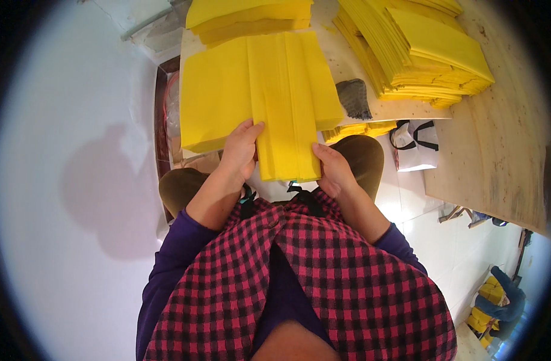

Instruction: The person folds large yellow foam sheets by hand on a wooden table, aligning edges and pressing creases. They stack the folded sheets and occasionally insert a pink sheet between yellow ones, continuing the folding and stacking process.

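Note:
A long, folded yellow fabric piece (286, 135) runs toward me, its near end jutting past the table edge above my lap. Lengthwise creases mark its surface. At its left edge my left hand (240, 149) grips it, thumb on top and fingers tucked out of sight underneath. My right hand (334, 168) pinches the opposite edge close to the near corner. The far part of the piece rests on a wide stack of flat yellow fabric (215, 90), which shows on both sides of it.
Another yellow stack (251, 18) lies beyond. Tall folded yellow piles (420, 57) occupy the table's right, beside a dark grey cloth (353, 99). A white bag with black handles (415, 147) sits below. A wall (77, 120) borders the left; another person (507, 301) is at lower right.

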{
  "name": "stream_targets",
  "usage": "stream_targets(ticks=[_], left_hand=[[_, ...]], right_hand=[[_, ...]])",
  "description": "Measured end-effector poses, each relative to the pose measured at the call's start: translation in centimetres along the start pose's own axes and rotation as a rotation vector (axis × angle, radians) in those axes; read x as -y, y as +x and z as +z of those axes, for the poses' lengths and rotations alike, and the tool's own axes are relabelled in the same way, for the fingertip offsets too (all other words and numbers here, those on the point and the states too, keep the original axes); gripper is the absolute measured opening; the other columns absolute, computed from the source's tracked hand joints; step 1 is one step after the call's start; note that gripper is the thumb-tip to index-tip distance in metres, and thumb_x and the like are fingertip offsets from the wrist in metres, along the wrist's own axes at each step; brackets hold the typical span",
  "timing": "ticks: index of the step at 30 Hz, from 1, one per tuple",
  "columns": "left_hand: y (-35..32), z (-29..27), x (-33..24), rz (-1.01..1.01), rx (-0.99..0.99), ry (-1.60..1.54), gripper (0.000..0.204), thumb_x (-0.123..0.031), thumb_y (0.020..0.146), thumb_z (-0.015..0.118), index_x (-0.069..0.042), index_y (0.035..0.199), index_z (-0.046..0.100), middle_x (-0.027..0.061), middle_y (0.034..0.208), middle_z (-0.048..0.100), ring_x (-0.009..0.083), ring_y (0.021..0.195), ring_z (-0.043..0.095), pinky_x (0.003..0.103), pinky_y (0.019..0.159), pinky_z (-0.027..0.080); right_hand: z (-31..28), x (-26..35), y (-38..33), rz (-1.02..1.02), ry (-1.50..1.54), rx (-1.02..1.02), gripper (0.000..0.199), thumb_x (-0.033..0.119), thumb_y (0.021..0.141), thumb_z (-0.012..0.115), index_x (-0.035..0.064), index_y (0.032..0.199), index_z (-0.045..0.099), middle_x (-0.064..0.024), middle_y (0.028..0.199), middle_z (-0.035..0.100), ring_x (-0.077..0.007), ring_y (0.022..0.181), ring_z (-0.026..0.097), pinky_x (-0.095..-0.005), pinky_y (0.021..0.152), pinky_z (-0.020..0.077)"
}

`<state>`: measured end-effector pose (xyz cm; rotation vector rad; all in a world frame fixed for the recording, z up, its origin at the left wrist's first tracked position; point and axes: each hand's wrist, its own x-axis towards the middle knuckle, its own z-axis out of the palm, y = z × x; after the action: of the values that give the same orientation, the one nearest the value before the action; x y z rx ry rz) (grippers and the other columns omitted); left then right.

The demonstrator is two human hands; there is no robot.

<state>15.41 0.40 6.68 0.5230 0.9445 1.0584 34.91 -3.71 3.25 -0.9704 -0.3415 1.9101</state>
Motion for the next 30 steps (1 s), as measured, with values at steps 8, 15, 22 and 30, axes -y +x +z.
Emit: stream_targets(ticks=[8,15,22,30], left_hand=[[0.1,-0.6,0.1,0.014,0.035,0.048,0.028,-0.011,0.093,0.048,0.004,0.117,0.051,0.0124,0.108,0.061,0.0205,0.094,0.062,0.031,0.083,0.05],[-0.1,-1.4,-0.3,0.021,-0.04,0.282,0.025,-0.015,0.092,0.052,0.001,0.11,0.055,0.0075,0.093,0.062,0.0149,0.082,0.06,0.028,0.072,0.049],[0.8,-1.0,-5.1,0.704,-0.214,1.304,0.027,-0.015,0.083,0.061,-0.003,0.107,0.058,0.0093,0.088,0.062,0.0232,0.081,0.06,0.032,0.072,0.048],[10.1,8.5,-7.9,0.805,0.824,2.049,0.048,-0.008,0.08,0.06,-0.02,0.126,0.053,0.0083,0.13,0.05,0.0241,0.129,0.039,0.057,0.11,0.016]], right_hand=[[0.1,-0.8,1.1,-0.027,0.069,-0.038,0.029,0.017,0.097,0.046,-0.0058,0.113,0.051,-0.0156,0.108,0.062,-0.0235,0.094,0.062,-0.0349,0.083,0.0506],[0.3,-0.4,0.7,0.051,-0.009,0.019,0.029,0.014,0.095,0.049,-0.0074,0.114,0.051,-0.0154,0.107,0.062,-0.0222,0.092,0.064,-0.0332,0.081,0.0515],[-0.5,1.4,0.2,-0.081,-0.356,-0.088,0.027,0.015,0.093,0.052,-0.0077,0.106,0.057,-0.0119,0.096,0.066,-0.0176,0.079,0.065,-0.0278,0.07,0.0518],[-0.3,5.9,-2.0,-0.349,-1.191,-0.036,0.027,0.023,0.087,0.055,-0.0031,0.092,0.061,-0.0144,0.078,0.065,-0.0232,0.07,0.063,-0.0333,0.063,0.0484]])
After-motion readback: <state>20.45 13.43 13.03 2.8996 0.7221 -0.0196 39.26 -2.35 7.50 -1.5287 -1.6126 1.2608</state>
